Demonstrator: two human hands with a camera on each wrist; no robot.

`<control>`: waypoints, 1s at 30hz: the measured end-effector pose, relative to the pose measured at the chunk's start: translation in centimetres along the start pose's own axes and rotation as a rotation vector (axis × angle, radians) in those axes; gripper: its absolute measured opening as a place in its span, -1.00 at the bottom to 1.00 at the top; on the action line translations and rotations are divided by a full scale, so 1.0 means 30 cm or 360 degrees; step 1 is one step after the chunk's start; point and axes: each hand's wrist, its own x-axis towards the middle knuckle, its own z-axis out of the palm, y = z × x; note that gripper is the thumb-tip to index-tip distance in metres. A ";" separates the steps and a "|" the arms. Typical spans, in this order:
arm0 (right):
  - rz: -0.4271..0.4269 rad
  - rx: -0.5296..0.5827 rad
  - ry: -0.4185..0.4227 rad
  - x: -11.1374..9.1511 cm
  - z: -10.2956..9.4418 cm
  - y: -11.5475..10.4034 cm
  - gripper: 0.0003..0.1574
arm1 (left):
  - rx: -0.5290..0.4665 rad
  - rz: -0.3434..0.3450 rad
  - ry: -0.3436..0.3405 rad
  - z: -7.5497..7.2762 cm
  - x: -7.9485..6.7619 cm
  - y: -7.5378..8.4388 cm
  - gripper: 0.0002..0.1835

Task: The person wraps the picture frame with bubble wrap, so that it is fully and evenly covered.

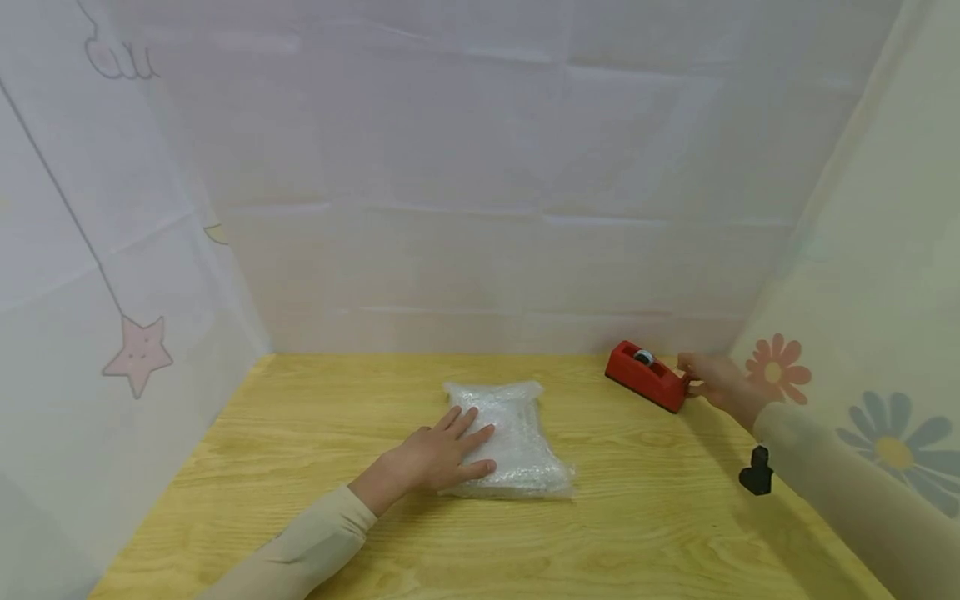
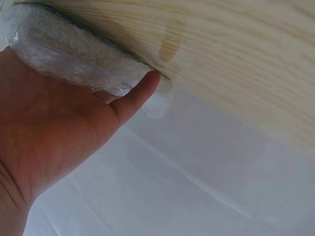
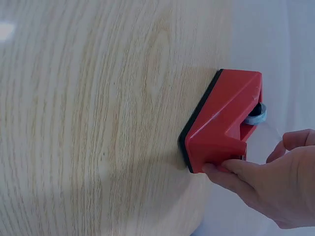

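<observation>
A flat package in clear bubble wrap [image 1: 517, 442] lies on the wooden table. My left hand [image 1: 442, 454] rests on its left side with the fingers spread. From the left wrist, the wrapped package [image 2: 74, 54] shows behind the palm and a straight finger. Over to the right stands a red tape dispenser [image 1: 647, 379] with a small roll [image 1: 643, 357] in it. My right hand [image 1: 716, 383] grips the dispenser's near right end. In the right wrist view, two fingertips press that end of the dispenser [image 3: 216, 118], while another finger curls beside a faint clear strip near the tape roll [image 3: 256, 115].
White fabric walls [image 1: 480, 208] close in the table [image 1: 315, 433] at the back and both sides. Printed flowers mark the right wall, close to the right forearm. A black heart-shaped tag [image 1: 757, 471] hangs by the right sleeve.
</observation>
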 end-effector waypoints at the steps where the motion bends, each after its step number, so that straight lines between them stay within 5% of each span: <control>1: -0.0007 0.0023 -0.0008 -0.005 -0.002 0.001 -0.66 | 0.0002 0.0004 -0.0002 0.000 0.000 0.000 -0.17; 14: 0.0387 0.0116 -0.0344 -0.043 -0.058 -0.030 -0.42 | 0.0000 0.0013 -0.0024 -0.009 -0.012 -0.003 -0.16; 22: 0.0381 -0.0057 -0.0497 -0.055 -0.031 -0.055 -0.38 | 0.0029 0.0003 -0.0012 -0.008 -0.017 -0.012 -0.17; 27: 0.0447 -0.0032 -0.0493 -0.052 -0.030 -0.050 -0.31 | 0.0020 0.0004 -0.0024 -0.008 -0.018 -0.013 -0.17; 30: 0.0483 0.0003 -0.0491 -0.056 -0.027 -0.055 -0.43 | 0.0010 0.0008 -0.0029 -0.005 -0.019 -0.014 -0.16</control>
